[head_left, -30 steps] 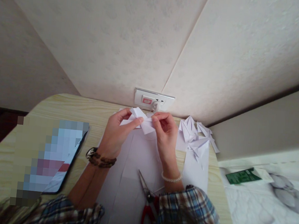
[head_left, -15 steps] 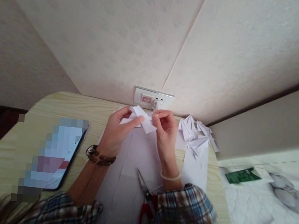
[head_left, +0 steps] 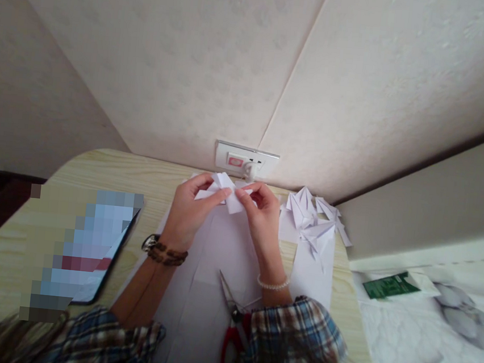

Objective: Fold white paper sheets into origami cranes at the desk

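From where I stand, the person at the pale wood-grain table [head_left: 82, 174] has both hands on one folded white paper piece [head_left: 233, 204], holding it up over the far end of some white paper sheets [head_left: 220, 253], near the wall [head_left: 184, 73]. The left hand [head_left: 185, 213] pinches it from the left, thumb laid along the front and fingers tucked behind. The right hand [head_left: 264, 218] grips the opposite side between thumb and bent fingers, and the two thumb tips come close together on the paper. A flap points down between them, and other corners stick up and out to the left.

To the right of the right hand, several folded paper pieces with sharp points [head_left: 301, 210] are bunched at the table's far corner, some resting on more white paper. Red-handled scissors [head_left: 235, 315] lie on the sheets between the forearms, their tips pointing away from the person and the handles just beside the right plaid sleeve [head_left: 301, 324].

The left wrist wears a watch [head_left: 149, 243] and a brown bracelet [head_left: 169, 254]; the right has a white beaded bracelet [head_left: 274, 284]. At the table's left lies what looks to be a phone [head_left: 102, 273], though much of it is blurred into blocks. Behind the hands, a white plug [head_left: 250, 171] sits in the wall socket [head_left: 223, 155]. Off the table's right side, a green packet [head_left: 391, 286] lies on a whitish surface.
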`<state>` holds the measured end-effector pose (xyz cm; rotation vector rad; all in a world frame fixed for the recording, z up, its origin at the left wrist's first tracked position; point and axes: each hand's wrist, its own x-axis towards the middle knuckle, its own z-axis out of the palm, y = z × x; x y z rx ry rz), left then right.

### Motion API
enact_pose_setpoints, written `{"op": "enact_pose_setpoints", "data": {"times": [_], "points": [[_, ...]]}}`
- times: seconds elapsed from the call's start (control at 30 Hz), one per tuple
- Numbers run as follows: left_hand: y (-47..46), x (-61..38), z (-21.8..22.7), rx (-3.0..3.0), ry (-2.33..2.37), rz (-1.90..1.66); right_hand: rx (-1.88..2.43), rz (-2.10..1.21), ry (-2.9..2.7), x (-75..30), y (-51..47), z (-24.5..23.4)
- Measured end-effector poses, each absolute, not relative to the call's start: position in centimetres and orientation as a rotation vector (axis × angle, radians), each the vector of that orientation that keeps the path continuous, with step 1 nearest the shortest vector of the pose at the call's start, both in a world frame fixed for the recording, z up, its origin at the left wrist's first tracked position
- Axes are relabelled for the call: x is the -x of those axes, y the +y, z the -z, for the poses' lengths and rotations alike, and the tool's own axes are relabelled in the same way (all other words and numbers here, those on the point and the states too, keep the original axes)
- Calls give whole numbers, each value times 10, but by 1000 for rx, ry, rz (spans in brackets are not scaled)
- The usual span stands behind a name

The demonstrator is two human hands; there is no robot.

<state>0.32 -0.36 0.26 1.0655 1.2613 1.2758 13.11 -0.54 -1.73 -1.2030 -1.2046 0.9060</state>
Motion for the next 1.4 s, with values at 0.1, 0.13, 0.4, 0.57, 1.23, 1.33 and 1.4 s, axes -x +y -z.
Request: {"op": "enact_pose_setpoints", "data": {"times": [0.1, 0.13, 0.4, 0.57, 1.23, 1.33, 1.4], "points": [[-3, -2, -2, -1094, 1262, -1238, 1206, -913, -1186, -132, -5, 18], [-3, -2, -2, -1107, 1264, -1223, 1209, -910, -1187, -133, -5, 18], [-3, -1, -6, -1096, 1164, -1123, 1284, -840, -1245, -142, -5, 15], [-2, 0, -4, -1178, 1261, -1100, 1293, -804, -1380, -143, -7, 12], [1, -3, 3, -810, 1235, -1335, 1088, -757, -1531, -140, -8, 14], [0, -5, 3, -784, 1216, -1328, 1110, -752, -1541, -139, -6, 15], [-1, -5, 2, -779, 1205, -1322, 1118, -752, -1521, -139, -6, 15]]}}
